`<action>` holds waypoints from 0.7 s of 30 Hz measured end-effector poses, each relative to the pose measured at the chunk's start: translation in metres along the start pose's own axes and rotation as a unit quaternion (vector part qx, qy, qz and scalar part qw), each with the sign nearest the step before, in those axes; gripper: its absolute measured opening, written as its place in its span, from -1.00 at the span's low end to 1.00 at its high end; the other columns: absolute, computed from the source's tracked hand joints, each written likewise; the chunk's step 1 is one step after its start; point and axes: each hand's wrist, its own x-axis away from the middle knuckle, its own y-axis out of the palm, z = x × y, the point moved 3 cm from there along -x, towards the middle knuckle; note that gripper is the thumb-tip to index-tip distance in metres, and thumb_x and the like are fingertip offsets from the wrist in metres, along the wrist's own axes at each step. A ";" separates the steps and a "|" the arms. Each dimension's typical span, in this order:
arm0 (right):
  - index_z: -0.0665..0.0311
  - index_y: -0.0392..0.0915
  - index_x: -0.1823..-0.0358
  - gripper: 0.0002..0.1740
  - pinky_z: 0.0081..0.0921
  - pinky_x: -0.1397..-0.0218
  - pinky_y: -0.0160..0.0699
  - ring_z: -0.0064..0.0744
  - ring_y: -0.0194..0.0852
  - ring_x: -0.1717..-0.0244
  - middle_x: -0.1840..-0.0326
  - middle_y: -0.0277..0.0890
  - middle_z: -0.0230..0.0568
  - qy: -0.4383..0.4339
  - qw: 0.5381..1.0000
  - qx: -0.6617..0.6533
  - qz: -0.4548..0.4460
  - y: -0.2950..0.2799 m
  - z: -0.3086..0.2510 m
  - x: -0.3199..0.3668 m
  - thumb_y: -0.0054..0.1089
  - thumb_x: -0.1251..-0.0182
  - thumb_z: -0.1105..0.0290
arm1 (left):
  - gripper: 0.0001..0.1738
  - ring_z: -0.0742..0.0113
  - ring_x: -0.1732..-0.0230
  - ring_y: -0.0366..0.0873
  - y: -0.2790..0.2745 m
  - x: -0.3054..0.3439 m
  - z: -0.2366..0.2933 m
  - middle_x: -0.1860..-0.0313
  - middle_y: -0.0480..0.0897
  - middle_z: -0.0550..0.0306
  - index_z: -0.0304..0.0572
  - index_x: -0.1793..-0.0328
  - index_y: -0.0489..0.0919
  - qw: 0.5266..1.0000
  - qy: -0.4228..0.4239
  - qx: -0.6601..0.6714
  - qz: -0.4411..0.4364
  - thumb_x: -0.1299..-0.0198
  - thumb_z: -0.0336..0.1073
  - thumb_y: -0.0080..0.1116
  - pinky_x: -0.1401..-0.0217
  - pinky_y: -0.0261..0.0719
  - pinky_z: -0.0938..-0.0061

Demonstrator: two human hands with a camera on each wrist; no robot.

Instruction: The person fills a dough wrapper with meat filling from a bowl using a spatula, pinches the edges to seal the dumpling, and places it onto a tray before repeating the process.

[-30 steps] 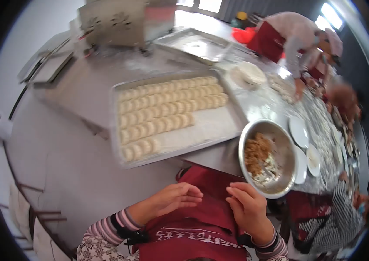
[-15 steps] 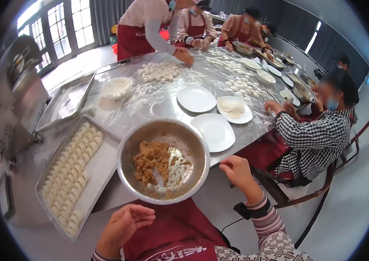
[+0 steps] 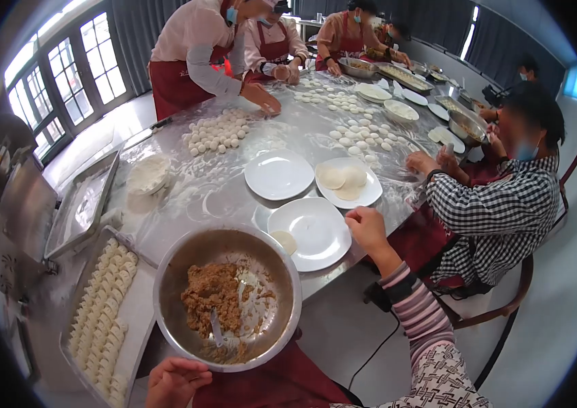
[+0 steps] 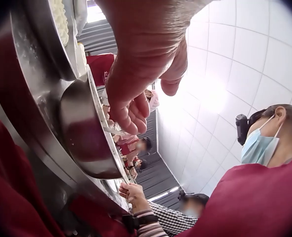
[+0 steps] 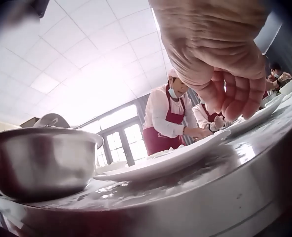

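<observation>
In the head view the left hand (image 3: 177, 382) hangs loosely curled by the near rim of a steel bowl (image 3: 282, 340) of brown filling (image 3: 212, 294); the left wrist view shows it holding nothing. Above the right edge of a square white plate (image 3: 316, 238) is the right hand (image 3: 369, 230). Its fingers (image 5: 235, 94) bend downward over the plates in the right wrist view, with nothing visible in them. One round wrapper (image 3: 284, 242) lies at that plate's left edge. More wrappers (image 3: 348, 182) lie on the plate behind. A spoon (image 3: 216, 328) stands in the filling.
A tray of shaped dumplings (image 3: 101, 306) lies left of the bowl, an empty metal tray (image 3: 84, 204) behind it. Beyond are a flour bowl (image 3: 148, 175), dough pieces (image 3: 216, 132) and another white plate (image 3: 279, 175). A person in a checked shirt (image 3: 499, 204) sits at the right; others work across the table.
The head view has turned further right. The right hand has come over the edge of the near plate, and the left hand is closer to the bowl's near rim.
</observation>
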 end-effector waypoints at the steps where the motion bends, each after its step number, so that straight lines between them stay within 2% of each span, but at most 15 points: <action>1: 0.31 0.65 0.42 -0.89 -0.29 0.25 0.56 -0.10 0.62 0.37 0.44 0.62 -0.05 -0.058 0.998 0.000 -0.016 0.009 -0.007 -0.002 0.28 -0.05 0.42 | -0.40 -0.05 -0.15 0.55 -0.002 0.000 0.002 -0.12 0.54 -0.26 -0.44 -0.14 0.41 1.000 -0.015 0.001 -0.014 -0.26 0.00 0.20 -0.27 0.48 0.07; 2: 0.31 0.65 0.41 -0.89 -0.28 0.21 0.56 -0.11 0.63 0.31 0.39 0.62 -0.05 -0.117 0.993 0.001 -0.031 0.017 -0.015 -0.002 0.29 -0.04 0.42 | -0.37 0.00 -0.19 0.52 -0.002 -0.002 0.004 -0.16 0.54 -0.18 -0.38 -0.17 0.42 0.999 -0.029 0.003 -0.028 -0.25 0.05 0.20 -0.32 0.43 0.09; 4: 0.30 0.65 0.29 -0.79 -0.28 0.03 0.54 -0.09 0.59 0.11 0.21 0.62 -0.03 -0.132 0.982 -0.019 -0.131 0.041 -0.028 0.002 0.34 -0.01 0.40 | -0.39 0.03 -0.16 0.54 0.001 -0.005 0.007 -0.15 0.55 -0.16 -0.35 -0.16 0.43 0.999 -0.029 -0.006 -0.025 -0.24 0.05 0.21 -0.31 0.44 0.09; 6: 0.30 0.60 0.07 -0.57 -0.30 -0.14 0.47 -0.05 0.50 -0.08 0.01 0.57 -0.02 -0.243 0.953 -0.008 -0.181 0.058 -0.049 0.010 0.41 0.02 0.35 | -0.39 0.05 -0.15 0.54 -0.002 -0.007 0.008 -0.13 0.55 -0.14 -0.33 -0.15 0.44 0.999 -0.027 -0.003 -0.017 -0.23 0.06 0.22 -0.31 0.44 0.10; 8: 0.31 0.48 -0.15 -0.31 -0.30 -0.35 0.30 0.00 0.34 -0.28 -0.19 0.46 0.02 -0.334 0.904 -0.004 -0.267 0.075 -0.067 0.017 0.47 0.08 0.26 | -0.39 0.06 -0.15 0.54 0.006 -0.009 0.013 -0.13 0.55 -0.13 -0.32 -0.15 0.44 0.999 -0.026 -0.014 -0.024 -0.22 0.07 0.23 -0.31 0.44 0.11; 9: 0.29 0.36 -0.28 -0.23 -0.20 -0.46 0.14 0.03 0.18 -0.41 -0.36 0.30 0.08 -0.334 0.884 0.039 -0.325 0.080 -0.073 0.023 0.41 0.00 0.23 | -0.38 0.07 -0.15 0.53 0.011 -0.010 0.014 -0.13 0.55 -0.12 -0.31 -0.15 0.44 0.999 -0.022 -0.017 -0.035 -0.22 0.08 0.23 -0.31 0.44 0.11; 12: 0.29 0.27 -0.34 -0.25 -0.10 -0.50 0.03 0.05 0.08 -0.47 -0.44 0.18 0.11 -0.360 0.875 0.044 -0.321 0.104 -0.069 0.036 0.30 -0.11 0.21 | -0.39 0.08 -0.16 0.53 0.015 -0.009 0.012 -0.12 0.55 -0.12 -0.32 -0.15 0.44 0.999 -0.018 -0.008 -0.046 -0.22 0.06 0.24 -0.29 0.45 0.14; 13: 0.29 0.25 -0.35 -0.31 -0.07 -0.49 0.06 0.04 0.06 -0.47 -0.43 0.18 0.12 -0.379 0.869 0.043 -0.316 0.104 -0.068 0.039 0.19 -0.19 0.25 | -0.39 0.08 -0.16 0.53 0.017 -0.009 0.012 -0.12 0.55 -0.12 -0.32 -0.15 0.44 0.999 -0.016 -0.008 -0.043 -0.22 0.06 0.24 -0.29 0.45 0.14; 16: 0.30 0.26 -0.34 -0.33 -0.10 -0.48 0.10 0.06 0.08 -0.47 -0.40 0.21 0.11 -0.377 0.879 0.053 -0.287 0.093 -0.074 0.057 0.17 -0.18 0.29 | -0.39 0.10 -0.15 0.54 0.024 -0.007 0.012 -0.12 0.55 -0.11 -0.34 -0.15 0.43 0.999 -0.018 -0.012 -0.038 -0.23 0.03 0.23 -0.29 0.46 0.18; 17: 0.33 0.38 -0.23 -0.44 -0.11 -0.38 0.25 0.06 0.19 -0.40 -0.31 0.30 0.09 -0.378 0.890 0.065 -0.248 0.089 -0.078 0.065 0.15 -0.16 0.34 | -0.39 0.11 -0.14 0.54 0.025 -0.007 0.012 -0.12 0.55 -0.11 -0.36 -0.16 0.42 0.999 -0.021 -0.015 -0.039 -0.22 0.03 0.24 -0.28 0.47 0.20; 18: 0.33 0.38 -0.23 -0.44 -0.11 -0.38 0.25 0.06 0.19 -0.40 -0.31 0.30 0.09 -0.386 0.886 0.067 -0.248 0.086 -0.081 0.072 0.15 -0.16 0.34 | -0.38 0.11 -0.13 0.55 0.026 -0.007 0.012 -0.12 0.56 -0.11 -0.37 -0.17 0.42 0.999 -0.024 -0.017 -0.040 -0.22 0.02 0.24 -0.28 0.47 0.23; 20: 0.35 0.49 -0.08 -0.56 -0.12 -0.26 0.34 0.02 0.32 -0.30 -0.24 0.37 0.07 -0.380 0.904 0.088 -0.176 0.077 -0.084 0.083 0.14 -0.15 0.36 | -0.40 0.12 -0.13 0.55 0.030 -0.008 0.014 -0.12 0.56 -0.11 -0.37 -0.17 0.42 0.998 -0.015 -0.022 -0.049 -0.25 0.01 0.21 -0.26 0.49 0.24; 21: 0.35 0.54 0.04 -0.63 -0.17 -0.07 0.47 -0.04 0.51 -0.08 -0.01 0.53 0.04 -0.418 0.902 0.078 -0.081 0.076 -0.085 0.085 0.15 -0.10 0.38 | -0.42 0.12 -0.12 0.56 0.032 -0.007 0.013 -0.13 0.56 -0.11 -0.37 -0.17 0.43 0.998 -0.012 -0.029 -0.059 -0.28 0.00 0.18 -0.24 0.50 0.26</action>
